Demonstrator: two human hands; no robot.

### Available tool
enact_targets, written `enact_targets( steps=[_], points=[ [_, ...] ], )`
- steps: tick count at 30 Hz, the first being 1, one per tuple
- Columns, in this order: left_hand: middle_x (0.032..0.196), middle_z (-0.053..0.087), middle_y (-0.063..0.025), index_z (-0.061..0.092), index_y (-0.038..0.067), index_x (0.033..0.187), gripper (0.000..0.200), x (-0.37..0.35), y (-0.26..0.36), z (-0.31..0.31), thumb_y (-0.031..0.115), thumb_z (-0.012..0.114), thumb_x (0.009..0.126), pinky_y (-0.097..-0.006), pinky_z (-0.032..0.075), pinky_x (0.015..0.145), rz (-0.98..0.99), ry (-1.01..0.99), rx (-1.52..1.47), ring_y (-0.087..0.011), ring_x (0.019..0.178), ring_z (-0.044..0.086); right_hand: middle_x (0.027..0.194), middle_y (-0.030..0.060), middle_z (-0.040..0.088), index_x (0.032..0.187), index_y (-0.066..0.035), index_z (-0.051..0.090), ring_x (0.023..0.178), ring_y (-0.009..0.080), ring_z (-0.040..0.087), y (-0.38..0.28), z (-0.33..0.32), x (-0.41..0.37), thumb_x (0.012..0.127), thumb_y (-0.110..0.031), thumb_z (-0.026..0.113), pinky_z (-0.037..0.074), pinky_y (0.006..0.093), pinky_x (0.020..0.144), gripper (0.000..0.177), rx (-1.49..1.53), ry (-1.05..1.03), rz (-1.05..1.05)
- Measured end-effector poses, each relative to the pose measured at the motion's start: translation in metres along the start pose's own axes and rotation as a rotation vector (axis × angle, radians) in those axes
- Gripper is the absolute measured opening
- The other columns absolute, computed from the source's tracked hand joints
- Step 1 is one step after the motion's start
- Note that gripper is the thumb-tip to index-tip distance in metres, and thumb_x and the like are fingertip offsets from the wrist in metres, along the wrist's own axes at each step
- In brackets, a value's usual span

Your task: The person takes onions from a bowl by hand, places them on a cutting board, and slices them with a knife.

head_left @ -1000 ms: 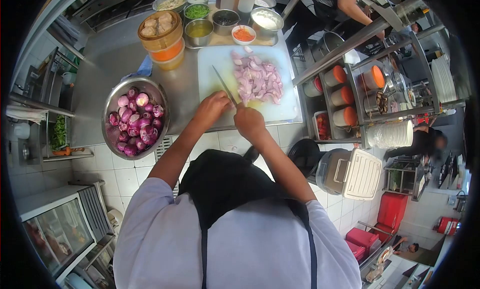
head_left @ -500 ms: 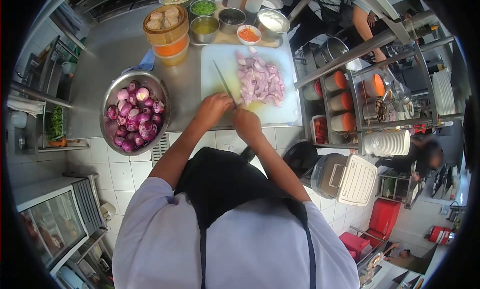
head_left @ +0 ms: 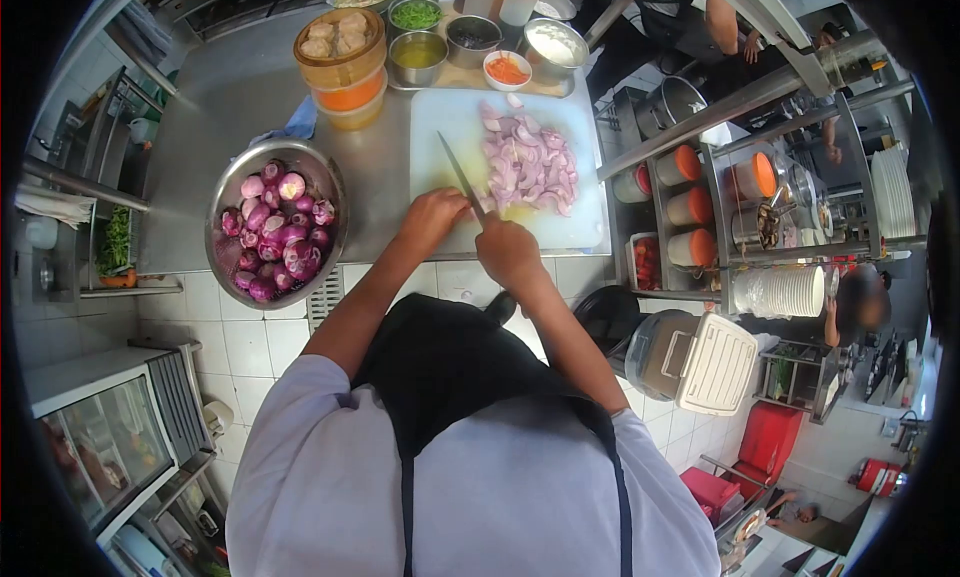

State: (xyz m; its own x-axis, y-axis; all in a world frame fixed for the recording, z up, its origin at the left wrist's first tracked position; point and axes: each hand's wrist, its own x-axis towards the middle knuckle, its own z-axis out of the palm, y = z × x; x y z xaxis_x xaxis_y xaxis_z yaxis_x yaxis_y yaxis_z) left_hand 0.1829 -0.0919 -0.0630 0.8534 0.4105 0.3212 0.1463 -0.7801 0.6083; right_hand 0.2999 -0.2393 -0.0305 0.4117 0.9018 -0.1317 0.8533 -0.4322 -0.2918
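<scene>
My right hand is shut on the handle of a knife. Its blade points up and to the left over the white cutting board. My left hand is curled at the board's near edge beside the blade, pressing down an onion piece that is mostly hidden under the fingers. A heap of sliced purple onion lies on the right part of the board. A steel bowl of peeled purple onions stands to the left of the board.
Behind the board stand steel bowls, a small dish of orange sauce and stacked tubs. A rack with orange-lidded jars and stacked plates is on the right. Another person stands beyond the counter.
Both hands have stayed at the board's near edge while the blade tilts slightly between frames. The person beyond the counter has shifted.
</scene>
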Motion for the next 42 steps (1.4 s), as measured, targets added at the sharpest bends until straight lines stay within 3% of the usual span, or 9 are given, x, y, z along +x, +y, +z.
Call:
enact_targets(
  steps=[2, 8, 11, 14, 29, 35, 38, 41, 42],
  points=[
    [0.089, 0.068, -0.0133, 0.071, 0.006, 0.089, 0.008, 0.001, 0.004, 0.001, 0.013, 0.069, 0.092, -0.0477, 0.055, 0.077, 0.006, 0.022, -0.001, -0.0351, 0.089, 0.069, 0.086, 0.0228, 0.073, 0.109, 0.001, 0.062, 0.074, 0.0407, 0.074, -0.004, 0.005, -0.001, 0.094, -0.015, 0.060, 0.060, 0.0507, 0.068, 0.022, 0.003, 0.025, 0.044],
    [0.090, 0.069, -0.0123, 0.072, 0.006, 0.090, 0.006, -0.002, -0.006, 0.006, 0.012, 0.070, 0.091, -0.0468, 0.056, 0.077, 0.016, 0.025, 0.031, -0.0345, 0.088, 0.069, 0.077, 0.0220, 0.072, 0.106, 0.001, 0.060, 0.074, 0.0413, 0.074, 0.011, 0.013, 0.009, 0.094, -0.014, 0.060, 0.059, 0.0524, 0.066, 0.019, -0.037, 0.084, -0.125],
    [0.094, 0.072, -0.0109, 0.074, 0.006, 0.093, 0.007, 0.001, -0.003, 0.005, 0.010, 0.072, 0.088, -0.0452, 0.058, 0.079, -0.011, -0.009, 0.054, -0.0339, 0.089, 0.071, 0.080, 0.0243, 0.074, 0.101, 0.003, 0.059, 0.077, 0.0411, 0.076, -0.009, -0.014, -0.002, 0.095, -0.014, 0.059, 0.062, 0.0498, 0.070, 0.018, 0.025, 0.009, -0.029],
    [0.094, 0.072, -0.0111, 0.073, 0.005, 0.092, 0.006, -0.001, 0.003, 0.000, 0.010, 0.072, 0.088, -0.0450, 0.058, 0.079, -0.013, 0.002, 0.032, -0.0339, 0.088, 0.070, 0.081, 0.0249, 0.073, 0.103, 0.004, 0.059, 0.078, 0.0411, 0.076, -0.008, 0.014, 0.006, 0.095, -0.015, 0.059, 0.062, 0.0492, 0.071, 0.020, 0.063, 0.064, 0.035],
    [0.090, 0.071, -0.0117, 0.072, 0.005, 0.088, 0.006, 0.000, -0.003, 0.003, 0.011, 0.071, 0.089, -0.0451, 0.057, 0.077, 0.024, 0.019, 0.044, -0.0335, 0.087, 0.070, 0.085, 0.0295, 0.072, 0.108, 0.005, 0.058, 0.083, 0.0466, 0.073, -0.007, -0.027, 0.001, 0.097, -0.018, 0.057, 0.057, 0.0571, 0.078, 0.025, 0.123, -0.099, 0.048],
    [0.087, 0.068, -0.0121, 0.070, 0.006, 0.086, 0.007, -0.003, -0.001, 0.005, 0.011, 0.071, 0.090, -0.0465, 0.056, 0.076, 0.056, 0.063, 0.020, -0.0338, 0.086, 0.069, 0.079, 0.0244, 0.071, 0.110, 0.006, 0.059, 0.076, 0.0412, 0.074, 0.003, 0.023, 0.009, 0.097, -0.016, 0.057, 0.059, 0.0523, 0.068, 0.025, 0.115, 0.057, -0.021],
    [0.089, 0.069, -0.0117, 0.070, 0.005, 0.087, 0.006, -0.003, -0.001, 0.000, 0.010, 0.071, 0.089, -0.0462, 0.056, 0.076, 0.040, 0.041, 0.042, -0.0341, 0.087, 0.069, 0.072, 0.0205, 0.070, 0.110, 0.006, 0.059, 0.069, 0.0371, 0.073, 0.018, 0.025, 0.024, 0.097, -0.015, 0.059, 0.059, 0.0483, 0.061, 0.024, -0.059, 0.142, -0.209],
    [0.092, 0.070, -0.0113, 0.070, 0.005, 0.089, 0.004, -0.005, -0.001, 0.002, 0.008, 0.072, 0.088, -0.0458, 0.057, 0.078, 0.031, 0.044, 0.059, -0.0339, 0.090, 0.069, 0.071, 0.0173, 0.072, 0.102, 0.000, 0.056, 0.063, 0.0324, 0.074, 0.002, -0.025, 0.022, 0.097, -0.014, 0.060, 0.059, 0.0433, 0.058, 0.015, -0.124, 0.251, -0.104],
    [0.093, 0.070, -0.0112, 0.071, 0.005, 0.090, 0.003, -0.006, 0.002, 0.002, 0.007, 0.071, 0.087, -0.0458, 0.057, 0.079, 0.012, 0.073, 0.032, -0.0338, 0.091, 0.069, 0.071, 0.0193, 0.071, 0.100, -0.001, 0.056, 0.063, 0.0352, 0.073, 0.004, -0.031, 0.023, 0.097, -0.018, 0.061, 0.058, 0.0464, 0.058, 0.018, -0.058, 0.308, -0.069]
  ],
)
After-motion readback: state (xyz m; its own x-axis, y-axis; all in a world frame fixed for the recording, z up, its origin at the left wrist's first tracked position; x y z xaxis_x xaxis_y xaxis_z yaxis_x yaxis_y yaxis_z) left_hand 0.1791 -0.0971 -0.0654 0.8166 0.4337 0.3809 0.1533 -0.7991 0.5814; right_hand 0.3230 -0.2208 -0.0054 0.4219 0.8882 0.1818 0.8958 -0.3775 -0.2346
